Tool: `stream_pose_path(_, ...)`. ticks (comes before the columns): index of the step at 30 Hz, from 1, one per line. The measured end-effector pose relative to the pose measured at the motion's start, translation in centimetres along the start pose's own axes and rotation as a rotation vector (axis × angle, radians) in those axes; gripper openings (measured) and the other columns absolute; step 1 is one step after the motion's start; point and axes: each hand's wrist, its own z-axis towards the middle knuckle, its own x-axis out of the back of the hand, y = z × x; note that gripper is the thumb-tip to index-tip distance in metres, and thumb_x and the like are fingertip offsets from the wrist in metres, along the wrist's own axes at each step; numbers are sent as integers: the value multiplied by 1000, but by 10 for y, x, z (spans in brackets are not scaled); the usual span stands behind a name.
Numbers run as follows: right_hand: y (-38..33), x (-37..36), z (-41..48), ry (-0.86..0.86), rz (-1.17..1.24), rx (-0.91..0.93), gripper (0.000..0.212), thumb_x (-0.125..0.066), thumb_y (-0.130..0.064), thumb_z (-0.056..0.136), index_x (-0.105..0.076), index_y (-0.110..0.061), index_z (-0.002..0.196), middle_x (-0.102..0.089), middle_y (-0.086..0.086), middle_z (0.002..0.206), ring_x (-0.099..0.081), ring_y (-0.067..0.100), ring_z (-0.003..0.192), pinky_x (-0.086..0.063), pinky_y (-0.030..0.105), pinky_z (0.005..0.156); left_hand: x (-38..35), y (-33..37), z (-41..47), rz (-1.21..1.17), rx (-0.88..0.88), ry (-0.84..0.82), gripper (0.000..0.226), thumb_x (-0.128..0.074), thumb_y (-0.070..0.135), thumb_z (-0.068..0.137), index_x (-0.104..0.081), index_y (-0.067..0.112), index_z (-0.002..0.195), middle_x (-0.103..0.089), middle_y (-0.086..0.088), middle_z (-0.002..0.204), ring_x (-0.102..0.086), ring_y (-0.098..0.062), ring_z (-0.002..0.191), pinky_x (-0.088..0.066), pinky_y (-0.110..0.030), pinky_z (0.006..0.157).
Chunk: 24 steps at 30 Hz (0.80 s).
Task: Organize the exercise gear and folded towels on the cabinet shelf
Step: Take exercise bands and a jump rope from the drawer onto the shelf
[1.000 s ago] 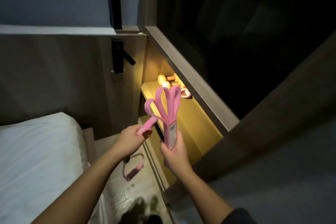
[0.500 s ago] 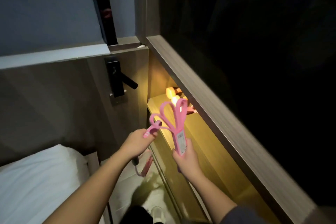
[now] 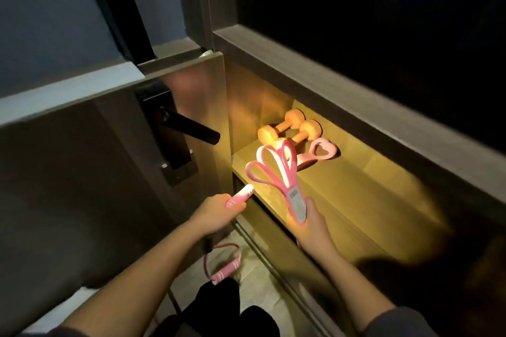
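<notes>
Lit cabinet shelf point(image 3: 356, 194): left hand point(image 3: 216, 216) grips jump-rope handle point(image 3: 240, 197), right hand point(image 3: 315, 224) grips resistance bands point(image 3: 273, 169); placement beside dumbbells point(image 3: 290, 128) probably next.

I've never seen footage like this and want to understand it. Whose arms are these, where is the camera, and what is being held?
No machine here: a person wears a camera on the head, so the picture looks down on their own arms. The left hand grips a pink jump rope handle; the other handle hangs below. The right hand holds a labelled bundle of pink bands. On the lit shelf lie two orange dumbbells and a pink loop.
</notes>
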Motion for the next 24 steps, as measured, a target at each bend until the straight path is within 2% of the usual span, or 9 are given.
stream_pose_path(3, 19, -30, 7, 46, -29, -3, 33, -72, -22, 82, -48, -27, 105, -62, -5, 87, -61, 8, 71, -46, 19, 51, -12, -38, 18, 31, -89, -15, 40, -53, 50, 94, -60, 12, 82, -57, 1, 74, -55, -16, 69, -40, -31, 61)
stream_pose_path(6, 32, -47, 0, 140, -141, -7, 31, -74, -22, 80, -49, -22, 98, -62, -1, 87, -60, 15, 73, -42, 27, 61, -27, -71, 25, 39, -194, -15, 39, -52, 55, 92, -54, 22, 71, -56, 8, 66, -53, -9, 62, -36, -27, 55)
stream_pose_path(8, 41, -54, -12, 173, -182, -2, 31, -73, -25, 81, -46, -28, 96, -60, -8, 82, -57, 6, 70, -40, 25, 56, -32, -87, 27, 72, -282, -6, 42, -51, 57, 90, -50, 23, 66, -54, 8, 63, -52, -8, 59, -35, -28, 53)
stream_pose_path(9, 43, -59, -22, 196, -208, 5, 33, -74, -27, 82, -45, -30, 98, -57, -13, 81, -55, 0, 70, -39, 20, 53, -33, -97, 26, 75, -328, -9, 43, -50, 59, 89, -49, 23, 65, -53, 7, 62, -52, -11, 59, -35, -30, 54)
stream_pose_path(11, 42, -58, -29, 225, -240, 6, 37, -74, -29, 83, -43, -31, 104, -56, -13, 84, -57, 0, 74, -40, 16, 52, -35, -104, 29, 56, -379, -4, 42, -51, 57, 89, -48, 22, 66, -53, 5, 63, -52, -14, 59, -37, -32, 57)
stream_pose_path(16, 33, -56, -28, 288, -351, -90, 41, -71, -39, 83, -49, -23, 114, -63, 2, 102, -63, 22, 90, -50, 34, 74, -36, -105, 40, -1, -413, -31, 37, -53, 50, 93, -55, 18, 75, -56, 2, 69, -53, -16, 63, -37, -32, 58)
stream_pose_path(19, 29, -49, -7, 248, -461, -142, 44, -69, -45, 83, -49, -24, 117, -65, 2, 105, -63, 27, 91, -49, 35, 74, -35, -98, 55, -6, -424, -33, 38, -52, 49, 94, -57, 15, 78, -58, 0, 71, -55, -17, 66, -38, -31, 59)
stream_pose_path(24, 32, -49, 56, 200, -485, -73, 46, -71, -44, 85, -54, -15, 117, -65, 3, 105, -65, 22, 92, -56, 36, 75, -35, -97, 96, 3, -340, -41, 38, -52, 51, 93, -50, 20, 70, -56, 1, 68, -57, -19, 63, -42, -31, 59)
